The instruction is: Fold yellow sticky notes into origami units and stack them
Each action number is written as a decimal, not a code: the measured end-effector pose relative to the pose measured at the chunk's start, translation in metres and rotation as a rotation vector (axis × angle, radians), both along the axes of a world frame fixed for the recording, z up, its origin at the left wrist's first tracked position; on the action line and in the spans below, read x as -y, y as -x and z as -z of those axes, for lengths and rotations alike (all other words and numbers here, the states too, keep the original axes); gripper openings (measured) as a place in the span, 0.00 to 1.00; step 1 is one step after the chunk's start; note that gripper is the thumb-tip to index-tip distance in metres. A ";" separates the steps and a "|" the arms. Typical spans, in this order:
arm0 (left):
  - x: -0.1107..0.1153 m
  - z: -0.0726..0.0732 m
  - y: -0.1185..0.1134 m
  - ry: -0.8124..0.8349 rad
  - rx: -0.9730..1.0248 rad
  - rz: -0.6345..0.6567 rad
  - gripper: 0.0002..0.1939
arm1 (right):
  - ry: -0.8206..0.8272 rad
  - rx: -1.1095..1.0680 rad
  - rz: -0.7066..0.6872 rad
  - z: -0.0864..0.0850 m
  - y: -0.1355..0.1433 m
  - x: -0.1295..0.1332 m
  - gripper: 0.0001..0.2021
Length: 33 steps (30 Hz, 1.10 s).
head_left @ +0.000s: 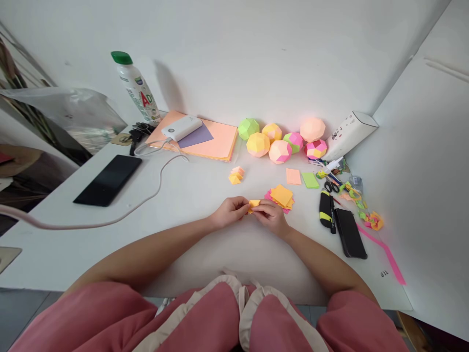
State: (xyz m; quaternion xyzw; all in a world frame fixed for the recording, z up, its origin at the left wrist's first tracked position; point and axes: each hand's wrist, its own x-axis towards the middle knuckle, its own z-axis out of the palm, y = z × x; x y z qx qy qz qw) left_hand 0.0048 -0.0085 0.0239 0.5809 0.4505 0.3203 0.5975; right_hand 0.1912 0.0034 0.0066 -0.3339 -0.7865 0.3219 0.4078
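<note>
Between my hands is a small folded orange paper (253, 204), pinched at its left edge by my left hand (231, 211) and at its right by my right hand (271, 216). Both hands are closed on it, above the white table. Just beyond my right hand lies a stack of orange square sheets (281, 195) with pink ones underneath. Several small folded paper pieces (236, 175) sit in a little pile beyond my left hand. Farther right are a peach pad (293, 176) and a green pad (310, 180).
Several faceted paper balls (258, 144) line the wall. On the left are a black phone (108, 180), a white power bank (182, 128) with cable and a bottle (139, 93). To the right lie scissors (331, 186), a cutter (325, 209) and a dark phone (351, 233).
</note>
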 end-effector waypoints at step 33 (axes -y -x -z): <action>0.002 0.008 -0.006 -0.225 -0.187 -0.025 0.13 | 0.456 0.000 0.006 -0.010 -0.001 -0.001 0.07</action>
